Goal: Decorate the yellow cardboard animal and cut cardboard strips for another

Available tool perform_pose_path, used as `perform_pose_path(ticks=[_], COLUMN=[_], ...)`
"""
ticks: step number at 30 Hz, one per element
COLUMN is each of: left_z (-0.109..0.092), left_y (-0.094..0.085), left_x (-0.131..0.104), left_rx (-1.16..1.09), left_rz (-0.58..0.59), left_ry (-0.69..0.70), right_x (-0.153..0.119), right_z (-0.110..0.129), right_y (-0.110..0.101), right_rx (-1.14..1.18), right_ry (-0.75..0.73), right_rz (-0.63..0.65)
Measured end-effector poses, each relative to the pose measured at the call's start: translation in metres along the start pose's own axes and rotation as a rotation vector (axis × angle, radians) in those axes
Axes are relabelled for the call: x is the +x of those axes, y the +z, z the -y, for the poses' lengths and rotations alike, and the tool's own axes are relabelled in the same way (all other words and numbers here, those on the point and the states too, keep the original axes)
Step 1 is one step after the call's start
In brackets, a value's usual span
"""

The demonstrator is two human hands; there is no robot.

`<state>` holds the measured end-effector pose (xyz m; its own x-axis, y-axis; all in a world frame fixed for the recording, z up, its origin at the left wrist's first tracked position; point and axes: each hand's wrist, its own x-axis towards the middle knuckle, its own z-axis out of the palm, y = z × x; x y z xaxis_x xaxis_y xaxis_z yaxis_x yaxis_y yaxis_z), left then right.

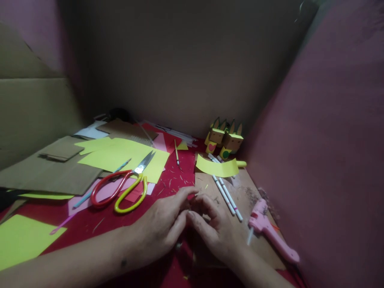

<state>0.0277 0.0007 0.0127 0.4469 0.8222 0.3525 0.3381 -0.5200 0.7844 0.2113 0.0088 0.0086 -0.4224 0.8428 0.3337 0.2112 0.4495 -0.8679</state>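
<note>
My left hand (168, 218) and my right hand (211, 226) meet at the near edge of a brown cardboard sheet (253, 248). Their fingers are curled and the thumb tips come together; whatever lies between them, if anything, is hidden. Left of my left hand lie scissors (138, 170) with one red and one yellow handle, blades pointing away. Beyond my right hand are white marker pens (226, 196) and a curved yellow paper strip (217, 166). To its right rests a pink glue gun (271, 230).
Two small cardboard figures (225, 138) with pointed tops stand at the back against the wall. Yellow paper (126, 154), a brown paper sheet (51, 172) and a pencil (177, 152) lie on the red cloth (174, 180). A pink wall (324, 144) closes the right side.
</note>
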Motion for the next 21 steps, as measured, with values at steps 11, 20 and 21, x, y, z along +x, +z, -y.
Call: perform_pose_path(ticks=[11,20,21], left_z=[-0.008,-0.023,-0.021], left_y=[-0.004,-0.066,-0.081], left_x=[0.002,0.006,0.003], left_rx=[0.133,0.428,0.484], left_rz=[-0.007,-0.317,-0.351], left_ry=[0.254,0.225,0.208], right_x=[0.001,0.001,0.001], right_z=[-0.003,0.0,0.0], right_y=[-0.007,-0.004,-0.004], right_rx=[0.12,0.042,0.045], right_ry=[0.167,0.214,0.221], right_rz=[-0.035,-0.083,-0.083])
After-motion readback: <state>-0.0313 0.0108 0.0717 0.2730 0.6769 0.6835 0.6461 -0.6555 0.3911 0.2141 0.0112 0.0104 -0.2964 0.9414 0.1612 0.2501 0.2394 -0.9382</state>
